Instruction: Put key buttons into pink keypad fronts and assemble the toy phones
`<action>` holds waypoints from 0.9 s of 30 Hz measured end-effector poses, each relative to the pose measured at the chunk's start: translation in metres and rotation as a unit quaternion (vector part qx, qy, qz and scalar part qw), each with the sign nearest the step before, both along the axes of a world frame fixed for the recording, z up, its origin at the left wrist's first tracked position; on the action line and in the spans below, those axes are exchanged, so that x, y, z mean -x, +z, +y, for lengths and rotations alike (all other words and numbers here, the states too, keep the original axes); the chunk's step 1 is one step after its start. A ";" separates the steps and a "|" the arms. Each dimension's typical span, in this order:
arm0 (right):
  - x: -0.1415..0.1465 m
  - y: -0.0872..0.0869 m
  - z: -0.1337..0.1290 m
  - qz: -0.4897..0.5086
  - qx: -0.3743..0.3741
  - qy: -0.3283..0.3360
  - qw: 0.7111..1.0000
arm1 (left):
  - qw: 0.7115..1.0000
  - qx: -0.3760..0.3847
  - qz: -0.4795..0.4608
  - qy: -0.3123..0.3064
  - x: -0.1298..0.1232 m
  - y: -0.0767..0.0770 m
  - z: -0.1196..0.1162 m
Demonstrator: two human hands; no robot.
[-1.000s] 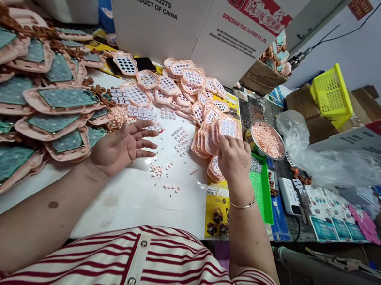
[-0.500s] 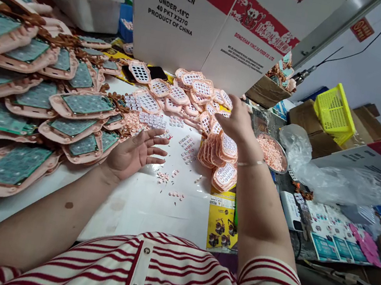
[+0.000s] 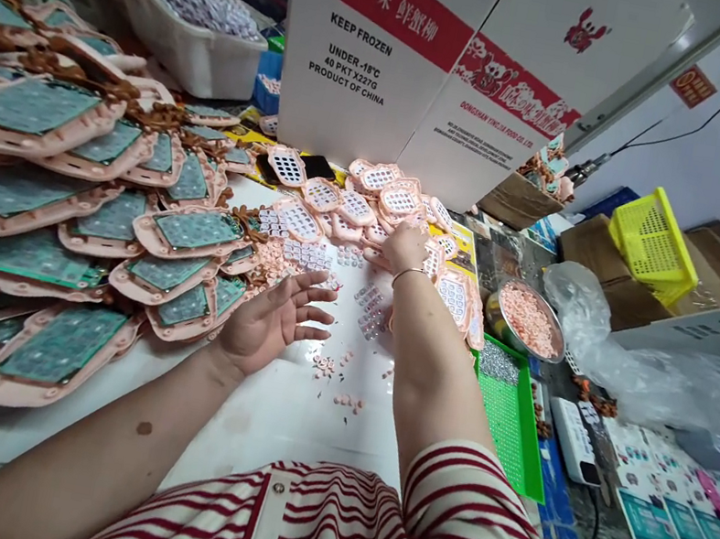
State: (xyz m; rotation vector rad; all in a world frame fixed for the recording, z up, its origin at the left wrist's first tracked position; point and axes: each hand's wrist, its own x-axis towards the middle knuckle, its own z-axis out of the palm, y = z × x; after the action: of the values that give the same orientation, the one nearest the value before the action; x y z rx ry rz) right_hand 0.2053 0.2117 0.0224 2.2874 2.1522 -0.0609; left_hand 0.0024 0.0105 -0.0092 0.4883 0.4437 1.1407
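My left hand (image 3: 282, 316) is held above the white work surface (image 3: 278, 418), palm turned inward, fingers spread, with nothing in it. Below it lie small loose pink pieces (image 3: 348, 403). My right hand (image 3: 407, 245) reaches down among a pile of pink plastic shells (image 3: 357, 209) with oval key holes. Its fingers are hidden behind the back of the hand, so any hold on a shell cannot be seen. Beside my right forearm stand more shells (image 3: 453, 297) with clear keys set in. A patch of clear button pieces (image 3: 368, 308) lies between my hands.
Stacked pink shells with green circuit boards (image 3: 60, 347) fill the left side. A white carton (image 3: 351, 119) stands behind. At right are a green tray (image 3: 517, 427), a metal bowl of pink pieces (image 3: 528, 320), plastic bags (image 3: 654, 377) and a power strip (image 3: 573, 442).
My right hand has moved left and down into the shell pile from above its right part. My left hand stays spread. The view has shifted, and the green tray now shows beside the arm.
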 end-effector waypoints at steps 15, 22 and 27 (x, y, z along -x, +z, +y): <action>0.059 -0.006 -0.077 -0.031 -0.080 0.222 0.971 | 0.998 -0.010 0.049 0.024 0.003 -0.001 0.001; 0.053 0.015 -0.074 0.020 -0.128 0.205 0.970 | 0.996 -0.031 0.058 0.057 0.015 0.001 0.007; 0.040 0.034 -0.055 0.180 -0.237 0.220 0.929 | 0.984 -0.042 0.100 0.139 0.015 0.005 0.008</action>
State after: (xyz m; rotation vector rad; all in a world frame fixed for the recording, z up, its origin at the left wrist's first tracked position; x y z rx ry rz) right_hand 0.1655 0.1566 0.0562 2.0389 3.1269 0.0546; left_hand -0.0128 0.0186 -0.0042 0.6316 0.6544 1.3887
